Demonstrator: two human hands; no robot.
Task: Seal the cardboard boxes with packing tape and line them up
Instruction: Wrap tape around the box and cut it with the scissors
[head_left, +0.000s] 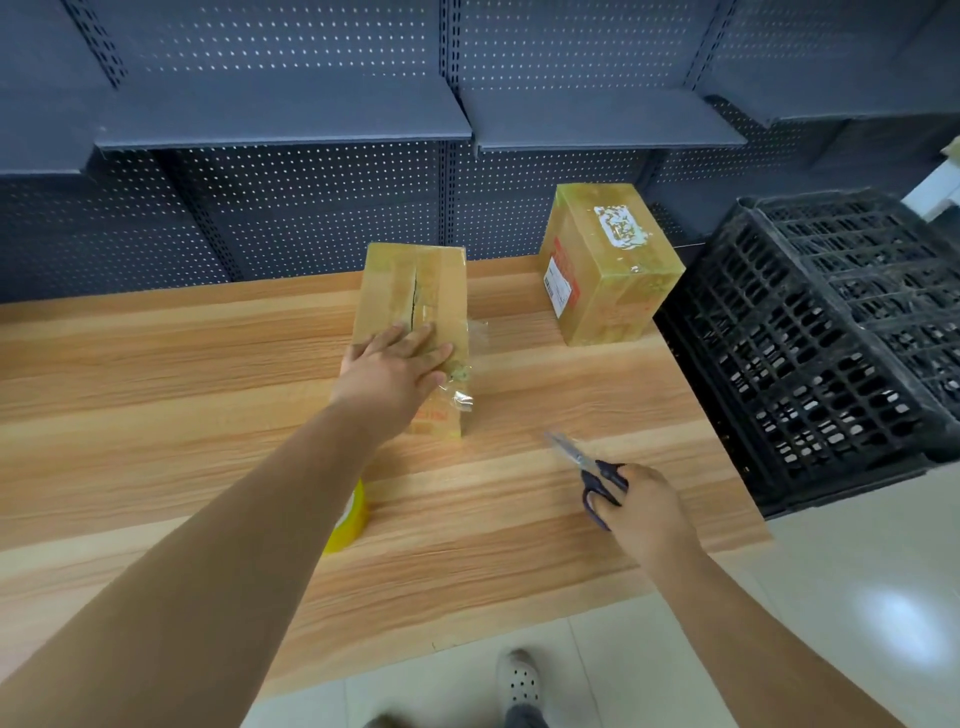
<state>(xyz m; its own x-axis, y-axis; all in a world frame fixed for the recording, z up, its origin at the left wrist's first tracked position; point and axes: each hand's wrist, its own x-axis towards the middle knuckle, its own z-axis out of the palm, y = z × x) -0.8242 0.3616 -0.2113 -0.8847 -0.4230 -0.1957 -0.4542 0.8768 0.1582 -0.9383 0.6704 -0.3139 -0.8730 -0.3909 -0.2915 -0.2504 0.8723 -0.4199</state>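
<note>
The left hand (395, 364) is pressing flat, fingers straight, on an oblong cardboard box (384, 291) lying by the far edge of the wood-grain table (156, 389), its top seam gaping and clear tape (460, 397) crinkling off its side. The right hand (649, 509) is gripping dark-handled steel scissors (592, 467) near the right edge. A glossy wrapped box (608, 265) is standing at the far right corner.

Appeared to be a shop stockroom; shown by dark perforated-back retail shelving (285, 119) behind a wood-grain table (156, 364), a black plastic crate (831, 338) alongside, pale floor tiles (857, 571) beneath.
</note>
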